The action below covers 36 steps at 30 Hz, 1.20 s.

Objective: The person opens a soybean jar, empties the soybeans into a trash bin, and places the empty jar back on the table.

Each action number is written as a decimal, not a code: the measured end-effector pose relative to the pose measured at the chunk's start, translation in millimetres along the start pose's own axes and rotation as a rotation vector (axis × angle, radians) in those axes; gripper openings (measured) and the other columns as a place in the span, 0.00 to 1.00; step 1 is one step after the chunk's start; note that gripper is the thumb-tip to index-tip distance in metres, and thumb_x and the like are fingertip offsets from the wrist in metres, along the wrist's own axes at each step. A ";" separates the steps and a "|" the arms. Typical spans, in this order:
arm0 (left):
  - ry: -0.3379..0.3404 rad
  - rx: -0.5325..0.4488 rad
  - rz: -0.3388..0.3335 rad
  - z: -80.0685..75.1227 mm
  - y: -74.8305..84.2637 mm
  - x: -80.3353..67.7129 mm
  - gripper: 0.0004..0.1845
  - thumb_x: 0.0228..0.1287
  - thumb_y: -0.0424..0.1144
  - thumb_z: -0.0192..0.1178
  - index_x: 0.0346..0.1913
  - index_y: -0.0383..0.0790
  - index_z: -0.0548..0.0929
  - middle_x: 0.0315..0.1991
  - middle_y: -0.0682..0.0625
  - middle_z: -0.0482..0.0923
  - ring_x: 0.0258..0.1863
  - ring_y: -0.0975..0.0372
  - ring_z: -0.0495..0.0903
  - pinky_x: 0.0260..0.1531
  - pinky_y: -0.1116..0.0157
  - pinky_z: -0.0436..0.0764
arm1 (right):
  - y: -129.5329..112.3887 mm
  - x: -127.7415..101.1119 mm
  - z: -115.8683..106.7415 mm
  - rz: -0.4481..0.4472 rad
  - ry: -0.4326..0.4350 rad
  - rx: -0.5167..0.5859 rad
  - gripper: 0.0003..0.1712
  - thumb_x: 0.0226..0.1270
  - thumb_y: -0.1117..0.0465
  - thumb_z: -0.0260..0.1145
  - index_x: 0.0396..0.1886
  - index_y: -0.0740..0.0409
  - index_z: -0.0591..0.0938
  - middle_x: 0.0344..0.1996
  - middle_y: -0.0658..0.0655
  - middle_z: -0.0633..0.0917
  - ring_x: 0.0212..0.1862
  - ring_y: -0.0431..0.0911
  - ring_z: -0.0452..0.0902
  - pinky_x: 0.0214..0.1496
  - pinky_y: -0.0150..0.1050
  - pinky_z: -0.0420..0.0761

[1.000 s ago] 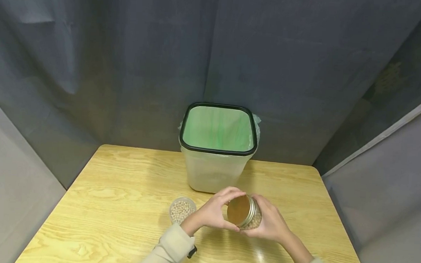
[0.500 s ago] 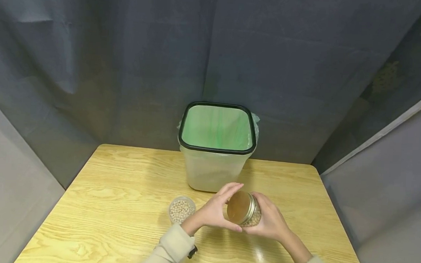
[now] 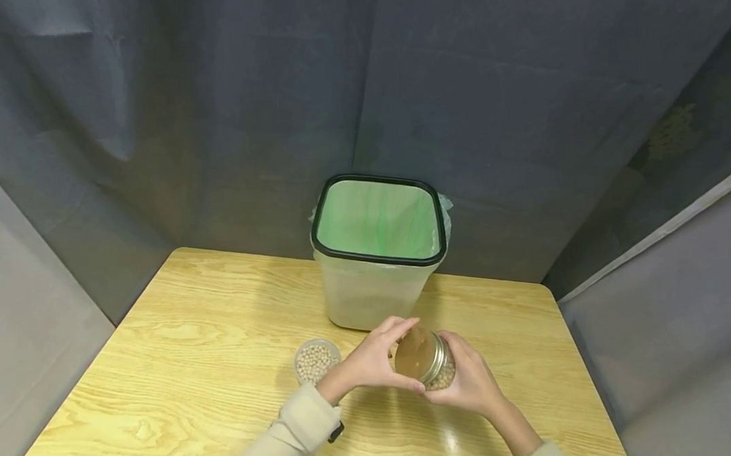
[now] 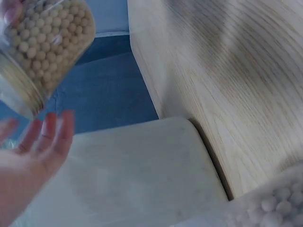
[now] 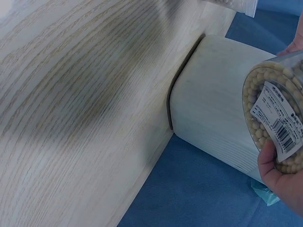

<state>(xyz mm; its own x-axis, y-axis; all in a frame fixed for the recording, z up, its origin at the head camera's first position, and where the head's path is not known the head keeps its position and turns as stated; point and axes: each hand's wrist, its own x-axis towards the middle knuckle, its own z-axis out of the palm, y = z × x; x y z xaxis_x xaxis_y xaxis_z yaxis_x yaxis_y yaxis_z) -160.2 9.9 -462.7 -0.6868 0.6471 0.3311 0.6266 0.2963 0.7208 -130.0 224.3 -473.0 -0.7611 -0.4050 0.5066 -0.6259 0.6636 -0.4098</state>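
My right hand (image 3: 466, 375) grips a clear jar (image 3: 442, 375) of round beige beans, held tilted above the table. Its gold-coloured lid (image 3: 414, 356) faces left. Around that lid my left hand (image 3: 375, 358) spreads its thumb and fingers. In the left wrist view the left fingers (image 4: 47, 137) are loosely bent and blurred, just off the lid's edge. A barcode label (image 5: 279, 120) covers part of the jar's base in the right wrist view, with the right thumb beside it. Left of my left wrist stands a second clear container (image 3: 317, 360) of similar beans, partly behind the forearm.
A whitish bin (image 3: 371, 296) with a black rim and green liner stands at the back middle of the wooden table (image 3: 213, 357). Dark grey cloth (image 3: 254, 114) hangs behind it. Pale panels (image 3: 674, 303) flank the table on both sides.
My left fingers have shifted slightly about the lid, their tips drawing back from its upper edge. The jar stays in my right hand at almost the same place.
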 end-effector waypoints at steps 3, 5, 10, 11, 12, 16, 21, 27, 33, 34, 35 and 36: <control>-0.047 -0.030 0.074 -2.1 -2.3 0.1 0.57 0.34 0.44 0.76 0.70 0.45 0.55 0.67 0.48 0.53 0.62 0.58 0.61 0.54 0.62 0.69 | 0.2 -0.6 -0.5 0.012 -0.012 0.009 0.54 0.22 0.46 0.80 0.53 0.65 0.70 0.43 0.57 0.78 0.42 0.50 0.77 0.40 0.45 0.79; -0.077 -0.039 0.134 -3.5 -3.7 0.9 0.55 0.34 0.39 0.76 0.69 0.43 0.56 0.69 0.47 0.51 0.65 0.58 0.55 0.59 0.59 0.62 | -0.1 -1.1 -0.9 0.020 -0.023 0.021 0.55 0.22 0.44 0.81 0.53 0.64 0.69 0.44 0.58 0.78 0.42 0.50 0.77 0.40 0.45 0.80; -0.059 0.000 0.154 -4.4 -3.3 3.2 0.50 0.33 0.38 0.76 0.66 0.41 0.63 0.64 0.48 0.61 0.62 0.61 0.61 0.57 0.63 0.65 | -0.4 -1.5 -0.8 0.016 -0.031 0.029 0.55 0.24 0.42 0.80 0.54 0.64 0.69 0.44 0.58 0.77 0.43 0.51 0.77 0.41 0.45 0.80; -0.045 0.002 0.133 -4.2 -2.7 3.3 0.50 0.34 0.40 0.77 0.66 0.42 0.64 0.62 0.49 0.63 0.59 0.62 0.64 0.54 0.66 0.69 | -0.3 -1.4 -0.6 0.011 -0.028 0.026 0.55 0.25 0.41 0.79 0.54 0.65 0.69 0.44 0.58 0.77 0.42 0.51 0.77 0.40 0.45 0.80; -0.030 0.006 0.109 -3.6 -2.2 3.3 0.50 0.33 0.42 0.77 0.66 0.43 0.64 0.60 0.50 0.64 0.56 0.63 0.67 0.49 0.68 0.71 | 0.0 -1.4 -0.4 0.005 -0.022 0.022 0.54 0.26 0.41 0.79 0.53 0.65 0.69 0.44 0.58 0.78 0.42 0.51 0.77 0.40 0.45 0.80; 0.018 0.037 0.035 0.4 -1.6 2.7 0.52 0.34 0.52 0.75 0.67 0.44 0.62 0.54 0.51 0.66 0.46 0.65 0.70 0.36 0.73 0.76 | 0.8 -1.4 0.5 -0.002 -0.003 0.006 0.52 0.30 0.39 0.77 0.53 0.66 0.70 0.44 0.59 0.78 0.41 0.50 0.77 0.39 0.44 0.80; -0.018 0.035 0.103 -0.2 -3.8 2.8 0.57 0.33 0.47 0.77 0.69 0.44 0.56 0.66 0.48 0.54 0.60 0.59 0.63 0.55 0.62 0.68 | 1.7 -1.6 0.6 -0.006 -0.006 0.013 0.53 0.28 0.41 0.78 0.53 0.66 0.70 0.44 0.59 0.78 0.42 0.51 0.77 0.40 0.46 0.79; -0.103 0.021 0.212 -3.0 -3.8 5.6 0.49 0.34 0.35 0.76 0.66 0.43 0.64 0.66 0.47 0.57 0.64 0.58 0.57 0.60 0.60 0.61 | 1.6 -2.6 -0.4 -0.004 -0.024 0.029 0.55 0.25 0.42 0.80 0.54 0.65 0.69 0.45 0.59 0.77 0.43 0.51 0.77 0.40 0.46 0.79; -0.003 0.041 0.140 -0.7 -1.9 6.0 0.50 0.27 0.45 0.79 0.62 0.45 0.69 0.56 0.51 0.67 0.55 0.64 0.67 0.53 0.69 0.69 | 2.9 -4.2 2.4 -0.036 0.000 0.017 0.53 0.26 0.43 0.79 0.53 0.66 0.70 0.45 0.58 0.77 0.43 0.51 0.76 0.40 0.46 0.79; 0.013 0.046 0.115 0.3 -1.3 5.8 0.49 0.27 0.47 0.79 0.62 0.46 0.69 0.53 0.52 0.69 0.52 0.65 0.69 0.50 0.70 0.71 | 2.6 -4.3 2.7 -0.032 0.004 0.013 0.53 0.25 0.43 0.79 0.53 0.65 0.70 0.44 0.58 0.78 0.43 0.50 0.76 0.40 0.46 0.79; 0.029 0.054 0.088 1.4 -0.6 5.6 0.49 0.27 0.49 0.78 0.61 0.46 0.70 0.52 0.53 0.69 0.50 0.66 0.70 0.47 0.71 0.72 | 2.3 -4.5 3.1 -0.027 0.006 0.008 0.52 0.24 0.44 0.79 0.52 0.65 0.70 0.44 0.58 0.78 0.43 0.50 0.76 0.40 0.46 0.79; 0.043 0.065 0.060 2.4 0.4 5.6 0.48 0.27 0.52 0.78 0.59 0.47 0.70 0.50 0.54 0.70 0.47 0.66 0.71 0.45 0.71 0.73 | 2.0 -4.6 3.5 -0.020 0.007 0.006 0.52 0.24 0.45 0.79 0.52 0.65 0.70 0.44 0.58 0.78 0.43 0.50 0.76 0.40 0.46 0.79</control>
<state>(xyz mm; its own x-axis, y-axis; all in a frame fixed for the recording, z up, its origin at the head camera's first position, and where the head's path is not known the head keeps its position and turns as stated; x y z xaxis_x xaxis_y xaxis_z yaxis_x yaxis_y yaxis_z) -162.9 15.3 -462.1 -0.6612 0.6349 0.3995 0.6891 0.3036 0.6580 -128.3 225.3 -478.8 -0.7471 -0.4139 0.5201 -0.6421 0.6516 -0.4038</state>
